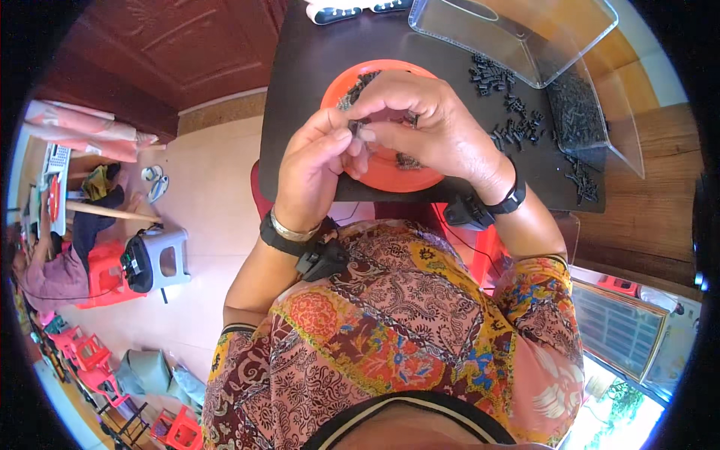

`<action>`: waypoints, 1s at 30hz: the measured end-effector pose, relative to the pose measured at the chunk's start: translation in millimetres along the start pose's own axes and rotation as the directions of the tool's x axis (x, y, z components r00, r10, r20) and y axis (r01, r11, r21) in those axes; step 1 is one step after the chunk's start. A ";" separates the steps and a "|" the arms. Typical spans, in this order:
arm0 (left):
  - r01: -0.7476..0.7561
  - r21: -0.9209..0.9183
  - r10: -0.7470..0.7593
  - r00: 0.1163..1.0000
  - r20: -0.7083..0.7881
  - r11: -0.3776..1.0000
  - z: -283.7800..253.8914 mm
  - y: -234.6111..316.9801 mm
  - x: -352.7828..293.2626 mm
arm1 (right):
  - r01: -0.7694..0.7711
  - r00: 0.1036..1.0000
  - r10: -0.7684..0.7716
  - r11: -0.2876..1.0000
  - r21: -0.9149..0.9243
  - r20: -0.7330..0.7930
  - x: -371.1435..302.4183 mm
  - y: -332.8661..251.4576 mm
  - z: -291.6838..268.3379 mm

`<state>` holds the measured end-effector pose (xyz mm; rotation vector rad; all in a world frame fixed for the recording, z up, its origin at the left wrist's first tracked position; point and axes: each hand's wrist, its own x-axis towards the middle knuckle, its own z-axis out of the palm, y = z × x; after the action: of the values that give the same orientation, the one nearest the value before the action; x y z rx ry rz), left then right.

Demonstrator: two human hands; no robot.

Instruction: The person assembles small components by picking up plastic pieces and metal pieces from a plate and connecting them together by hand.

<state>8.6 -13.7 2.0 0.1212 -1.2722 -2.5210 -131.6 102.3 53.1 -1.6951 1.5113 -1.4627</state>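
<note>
Fingertips point(343, 136) of the left hand point(309, 165) and right hand point(446, 135) grasp one small dark piece point(355, 129) above the orange plate's point(427, 179) left half. Grayish pieces point(409, 161) lie in the plate; loose black parts point(517, 124) and a clear box point(540, 49) sit to its right.

No text, label, brand, number or sign was legible on any surface in view, including the counter point(300, 82), the basin point(394, 180) and the shirt point(397, 322).
</note>
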 end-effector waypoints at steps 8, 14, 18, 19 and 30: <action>-0.053 0.086 0.063 0.991 -0.116 0.995 2.7 -0.8 3.1 | 0.106 0.991 -0.135 0.824 -0.556 -0.012 -1.1 -7.7 2.3; -0.149 0.165 0.163 0.984 -0.073 0.975 12.8 -5.5 11.9 | -0.047 0.983 -0.012 0.950 -0.308 -0.186 -7.4 -5.5 13.0; -0.184 0.157 0.198 0.978 -0.072 0.970 29.0 -1.2 15.3 | -0.037 0.975 -0.031 0.955 -0.296 -0.221 -4.6 -10.1 6.1; -0.180 0.159 0.193 0.979 -0.070 0.971 28.2 -2.5 15.9 | -0.012 0.977 -0.046 0.962 -0.272 -0.207 -5.0 -8.5 5.0; -0.109 0.024 0.110 0.993 -0.034 0.994 16.6 -6.0 17.8 | -0.011 0.980 0.001 0.999 -0.052 -0.197 -10.7 -0.1 3.8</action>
<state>-13.2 -3.2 8.3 0.0971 -1.2586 -2.4023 -126.5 110.8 47.5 -1.6130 1.6693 -1.6417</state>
